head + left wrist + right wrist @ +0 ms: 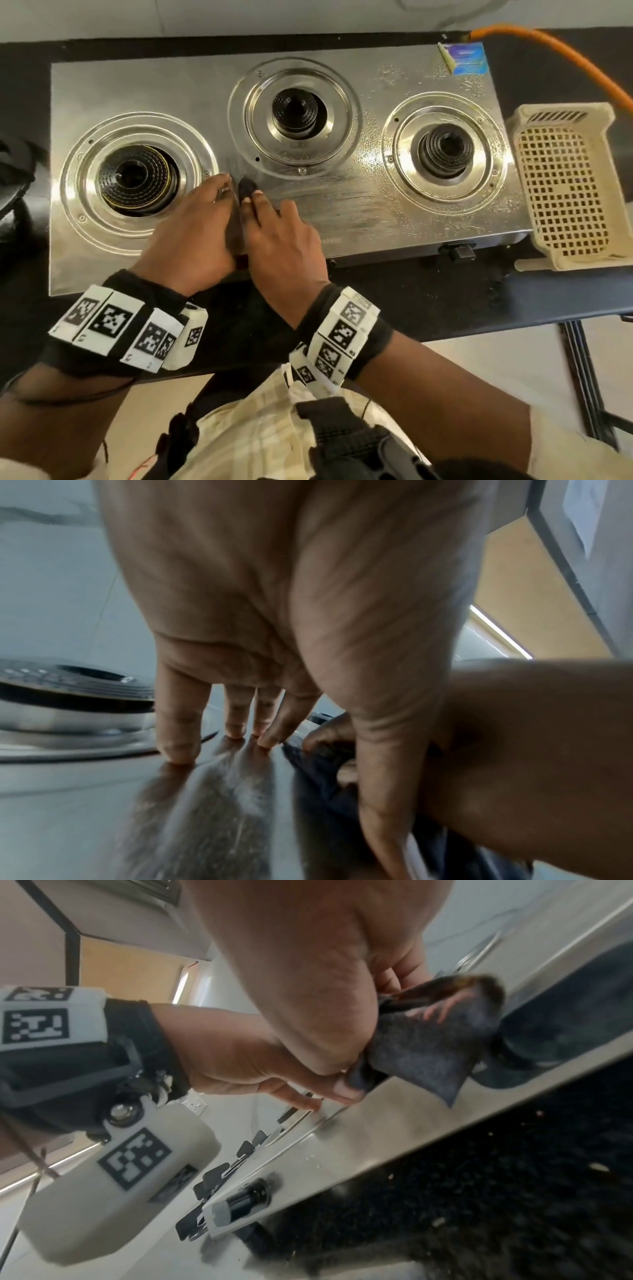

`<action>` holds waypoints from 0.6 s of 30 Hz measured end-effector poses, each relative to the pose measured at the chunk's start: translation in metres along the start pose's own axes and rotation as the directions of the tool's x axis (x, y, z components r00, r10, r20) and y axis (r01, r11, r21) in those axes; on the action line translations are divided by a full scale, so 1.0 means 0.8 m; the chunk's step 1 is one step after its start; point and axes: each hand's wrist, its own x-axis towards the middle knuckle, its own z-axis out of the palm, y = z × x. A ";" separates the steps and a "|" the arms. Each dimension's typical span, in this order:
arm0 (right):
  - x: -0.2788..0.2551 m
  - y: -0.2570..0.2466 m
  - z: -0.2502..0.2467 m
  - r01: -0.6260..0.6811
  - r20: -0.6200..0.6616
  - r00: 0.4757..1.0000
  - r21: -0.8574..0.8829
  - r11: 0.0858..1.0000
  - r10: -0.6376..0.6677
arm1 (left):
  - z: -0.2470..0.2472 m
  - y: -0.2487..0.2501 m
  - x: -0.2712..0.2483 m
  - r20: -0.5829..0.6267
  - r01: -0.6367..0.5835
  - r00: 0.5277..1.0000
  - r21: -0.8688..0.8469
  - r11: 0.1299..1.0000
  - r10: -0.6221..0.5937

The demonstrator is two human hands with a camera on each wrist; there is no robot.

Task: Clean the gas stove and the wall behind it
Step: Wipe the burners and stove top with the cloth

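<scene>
The steel three-burner gas stove (359,205) lies on a black counter. Both hands meet on its top between the left burner (137,176) and the centre burner (295,111). My right hand (263,209) grips a bunched dark grey cloth (247,186) and holds it against the steel. In the right wrist view the cloth (428,1047) hangs out of that fist (342,961). My left hand (212,202) rests beside it, straight fingers (240,723) tip-down on the steel and thumb (342,1088) against the cloth's edge. A strip of pale wall (239,17) shows behind the stove.
The right burner (445,150) sits amid wet droplets. A blue-wrapped sponge (466,58) lies on the stove's back right corner, an orange gas hose (548,44) behind it. A beige plastic basket (565,185) stands to the right. A black knob (460,251) juts from the front.
</scene>
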 end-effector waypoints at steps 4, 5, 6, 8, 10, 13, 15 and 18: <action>-0.001 0.036 -0.007 -0.036 0.018 0.999 -0.013 0.999 0.037 | -0.003 -0.003 0.000 0.014 0.002 1.000 -0.015 1.000 -0.002; 0.000 0.051 -0.010 -0.075 0.007 0.997 -0.026 0.997 0.076 | -0.003 -0.005 0.001 0.026 0.002 1.000 0.003 1.000 -0.002; 0.001 0.068 -0.015 -0.123 -0.011 0.992 -0.034 0.992 0.123 | -0.004 -0.005 0.002 0.037 0.001 0.999 0.025 1.000 -0.002; 0.005 0.103 -0.025 -0.241 -0.056 0.969 -0.037 0.970 0.239 | -0.006 -0.007 0.004 0.060 -0.003 0.998 0.042 0.999 0.000; 0.008 0.129 -0.038 -0.344 -0.101 0.935 -0.043 0.938 0.339 | -0.010 -0.005 0.006 0.065 -0.010 0.998 0.033 0.999 0.008; 0.015 0.132 -0.042 -0.426 -0.132 0.901 -0.078 0.901 0.414 | -0.017 -0.003 0.009 0.066 -0.024 0.998 0.034 0.999 0.021; 0.019 0.114 -0.035 -0.426 -0.140 0.901 -0.099 0.899 0.411 | -0.020 -0.003 0.011 0.076 -0.038 0.997 0.047 0.998 0.034; 0.022 0.059 -0.015 -0.332 -0.137 0.938 -0.087 0.939 0.319 | -0.018 -0.006 0.014 0.059 -0.063 0.996 0.044 0.997 0.061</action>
